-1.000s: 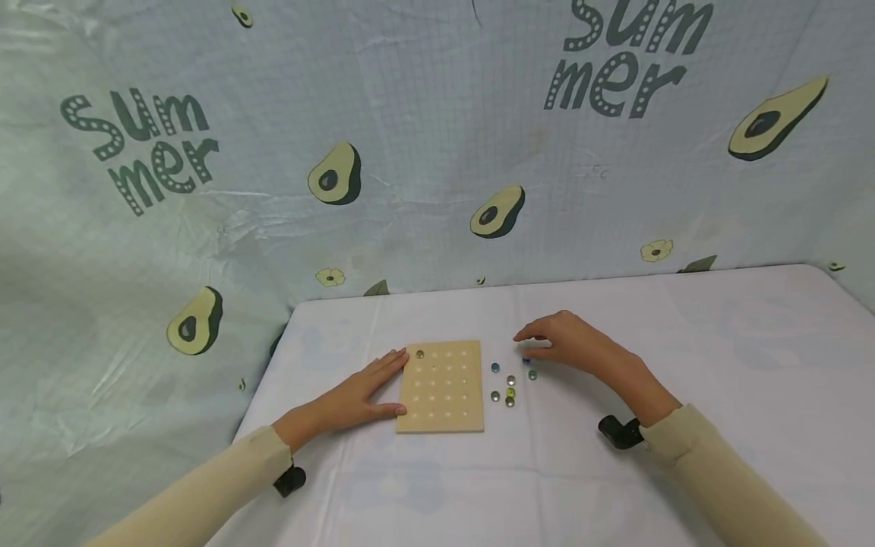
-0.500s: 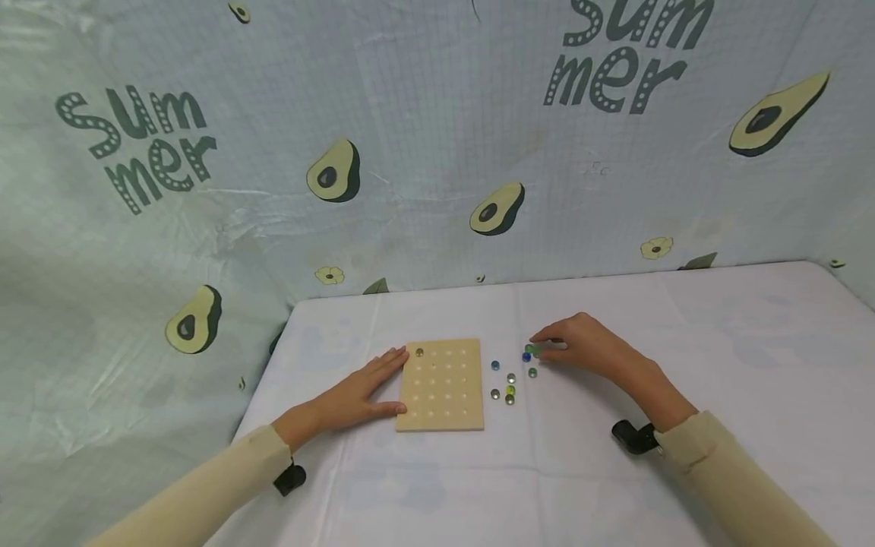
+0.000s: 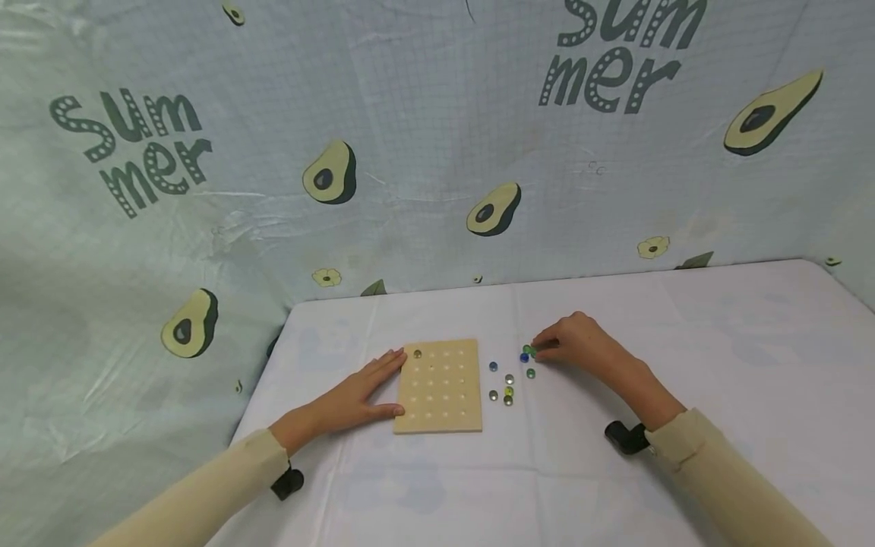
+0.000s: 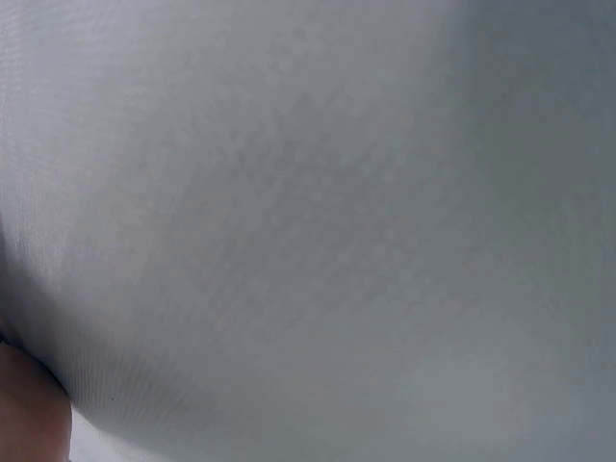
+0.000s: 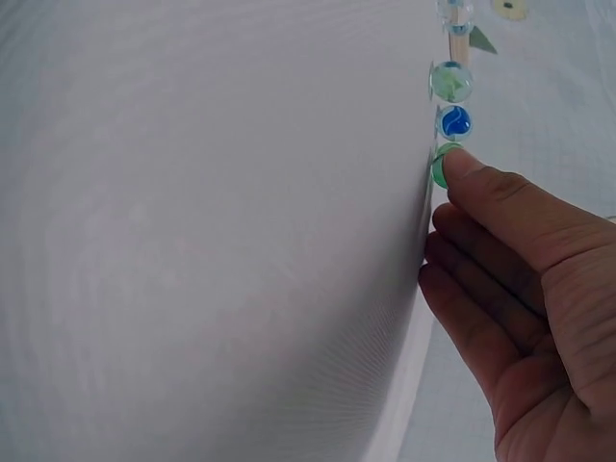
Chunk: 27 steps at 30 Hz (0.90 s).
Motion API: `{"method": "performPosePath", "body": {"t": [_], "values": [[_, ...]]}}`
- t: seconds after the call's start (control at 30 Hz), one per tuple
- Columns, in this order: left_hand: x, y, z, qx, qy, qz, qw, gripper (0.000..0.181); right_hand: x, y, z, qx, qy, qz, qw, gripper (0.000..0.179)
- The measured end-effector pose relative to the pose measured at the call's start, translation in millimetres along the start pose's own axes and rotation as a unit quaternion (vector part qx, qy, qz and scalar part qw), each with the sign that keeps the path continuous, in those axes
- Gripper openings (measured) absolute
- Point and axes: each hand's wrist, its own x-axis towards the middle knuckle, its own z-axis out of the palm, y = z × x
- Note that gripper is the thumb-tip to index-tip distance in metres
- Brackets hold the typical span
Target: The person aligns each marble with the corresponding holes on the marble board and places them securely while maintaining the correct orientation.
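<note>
My left hand (image 3: pixel 358 395) lies with its fingers spread along the left edge of a square wooden board (image 3: pixel 472 422) that has rows of small hollows. One glass marble (image 3: pixel 418 354) sits in the hollow at the board's far left corner. To the right of the board, my right hand (image 3: pixel 581 343) pinches a green marble (image 5: pixel 442 170), its thumb over it in the right wrist view. Right beside it are a dark blue marble (image 3: pixel 524 358) and another green marble (image 3: pixel 526 349). The left wrist view shows mostly cloth and a bit of finger (image 4: pixel 34 409).
Between board and right hand lie several loose marbles: a blue one (image 3: pixel 494 366), a yellow-green one (image 3: pixel 509 392), clear ones and a further green marble (image 3: pixel 531 373). White cloth (image 3: pixel 424 494) covers the table, and a printed curtain (image 3: pixel 410 152) hangs behind it.
My right hand has shifted slightly right, uncovering the dark blue marble and a green one, and its fingertips have come together on another green marble. My left hand stays in place.
</note>
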Motion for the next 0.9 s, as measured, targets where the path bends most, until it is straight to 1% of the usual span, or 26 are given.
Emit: {"method": "performPosePath", "body": {"t": [0.2, 0.47, 0.73, 0.9], "values": [[1.0, 1.3, -0.8, -0.001, 0.002, 0.004, 1.0000, 0.092, -0.5, 0.5, -0.2, -0.004, 0.007, -0.003, 1.0000, 0.017], [2.9, 1.4, -0.5, 0.001, 0.003, 0.006, 1.0000, 0.094, -2.5, 1.1, -3.6, -0.010, 0.008, 0.001, 0.9999, 0.016], [0.4, 2.4, -0.4, 0.001, 0.000, -0.001, 1.0000, 0.094, -1.2, -7.2, -7.9, -0.026, 0.018, -0.010, 0.9995, 0.014], [-0.3, 1.9, -0.1, 0.003, 0.001, -0.001, 1.0000, 0.094, -0.1, -14.5, -10.7, -0.021, 0.032, -0.017, 0.9991, 0.016]]}}
